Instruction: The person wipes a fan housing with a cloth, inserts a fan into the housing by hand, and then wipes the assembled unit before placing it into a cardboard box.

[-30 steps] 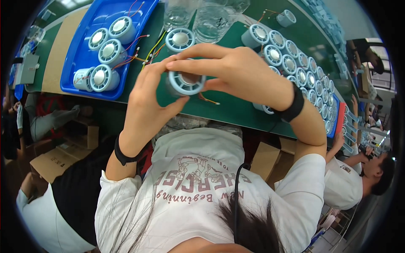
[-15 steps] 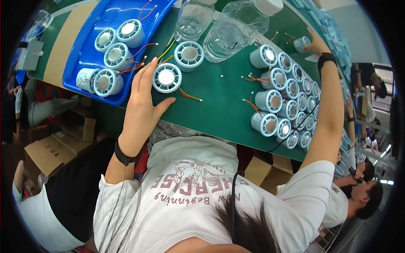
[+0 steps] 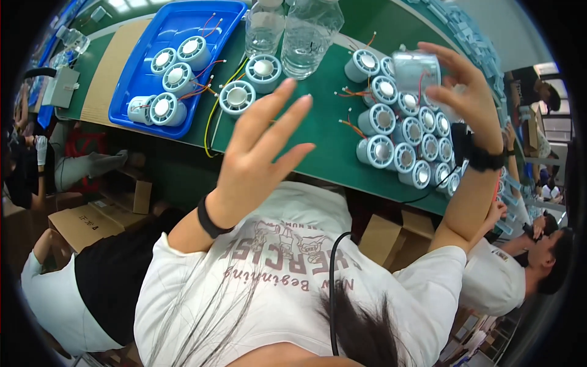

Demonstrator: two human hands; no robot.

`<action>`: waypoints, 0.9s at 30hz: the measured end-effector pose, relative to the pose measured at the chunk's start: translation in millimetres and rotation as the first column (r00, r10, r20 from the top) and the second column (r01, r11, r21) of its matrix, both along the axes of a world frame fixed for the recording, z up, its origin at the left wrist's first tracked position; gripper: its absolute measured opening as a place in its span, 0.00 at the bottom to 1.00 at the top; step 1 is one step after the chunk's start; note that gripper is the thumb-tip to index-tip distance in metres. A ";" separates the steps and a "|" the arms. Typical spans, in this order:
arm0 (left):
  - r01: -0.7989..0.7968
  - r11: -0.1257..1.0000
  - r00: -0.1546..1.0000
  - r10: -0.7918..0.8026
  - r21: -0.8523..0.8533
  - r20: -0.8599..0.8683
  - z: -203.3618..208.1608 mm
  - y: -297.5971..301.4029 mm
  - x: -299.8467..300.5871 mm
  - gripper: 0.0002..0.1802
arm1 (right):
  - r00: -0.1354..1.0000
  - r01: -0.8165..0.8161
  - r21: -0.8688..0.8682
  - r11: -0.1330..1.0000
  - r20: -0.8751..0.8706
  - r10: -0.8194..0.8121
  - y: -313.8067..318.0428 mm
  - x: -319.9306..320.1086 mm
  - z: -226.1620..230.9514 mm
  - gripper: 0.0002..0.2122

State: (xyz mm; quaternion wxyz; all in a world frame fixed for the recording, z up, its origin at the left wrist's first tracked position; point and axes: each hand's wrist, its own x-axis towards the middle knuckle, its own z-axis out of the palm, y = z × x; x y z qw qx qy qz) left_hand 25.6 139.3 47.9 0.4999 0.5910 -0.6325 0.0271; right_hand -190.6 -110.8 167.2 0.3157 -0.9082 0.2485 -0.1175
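My right hand (image 3: 468, 95) grips a pale blue, drum-shaped unit (image 3: 417, 72) between thumb and fingers, lifted over the group at the right; motion blurs it, and a thin red wire shows across its side. My left hand (image 3: 254, 153) hovers palm down by the table's near edge, fingers spread and holding nothing. Just beyond it stand two like units, one (image 3: 237, 98) partly behind its fingertips and another (image 3: 263, 72) farther back. Each has a spoked ring around a pale disc on top. Several more (image 3: 376, 119) stand packed together at the right, some trailing coloured wires.
A blue tray (image 3: 118, 92) with several of these units lies at the far left. Two clear plastic bottles (image 3: 304, 46) stand at the back middle. A yellow cable (image 3: 211, 122) crosses the green table (image 3: 321, 131). Cardboard boxes (image 3: 92, 223) sit below; co-workers are at both sides.
My right hand has brought a unit from the far right back over the group. My left hand has moved right and nearer, away from the two units in the middle. The view has shifted.
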 end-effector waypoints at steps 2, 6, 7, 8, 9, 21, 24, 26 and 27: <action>0.104 0.993 0.994 -0.105 -0.054 -0.005 3.0 -7.0 -13.5 0.37 | 0.998 -0.053 0.159 0.986 0.042 0.047 59.0 2.2 3.5 0.29; 0.167 0.968 0.974 -0.191 -0.189 -0.118 0.7 -9.0 -35.7 0.42 | 0.953 -0.099 0.355 0.930 0.303 -0.014 109.2 10.8 -35.6 0.24; 0.164 0.958 0.964 -0.207 -0.235 -0.168 -0.3 -8.8 -38.0 0.43 | 0.952 -0.087 0.365 0.927 0.304 -0.030 114.9 8.1 -38.1 0.24; 0.173 0.959 0.962 -0.213 -0.224 -0.169 -2.9 -7.2 -37.6 0.43 | 0.961 -0.066 0.329 0.942 0.275 -0.029 119.8 6.3 -39.5 0.24; 0.207 0.953 0.960 -0.241 -0.220 -0.140 -6.0 -5.0 -36.0 0.44 | 0.969 -0.050 0.292 0.955 0.246 -0.025 124.1 5.1 -40.9 0.24; 0.526 0.826 0.298 -0.403 -0.203 -0.865 -6.5 32.5 -36.1 0.36 | 0.856 -0.402 -0.010 0.916 0.352 0.380 120.6 -17.4 -47.5 0.39; 0.706 0.679 0.054 -0.334 -0.200 -0.941 -5.7 33.1 -24.5 0.34 | 0.819 -0.436 -0.084 0.896 0.377 0.433 120.4 -5.8 -65.1 0.37; 0.710 0.691 0.070 -0.261 -0.136 -0.963 -7.6 32.2 -23.6 0.32 | 0.812 -0.418 -0.052 0.907 0.425 0.399 117.2 6.4 -80.7 0.31; 0.727 0.678 0.071 -0.235 -0.111 -0.969 -6.5 28.6 -20.9 0.32 | 0.818 -0.411 -0.053 0.910 0.419 0.394 116.1 7.5 -77.2 0.31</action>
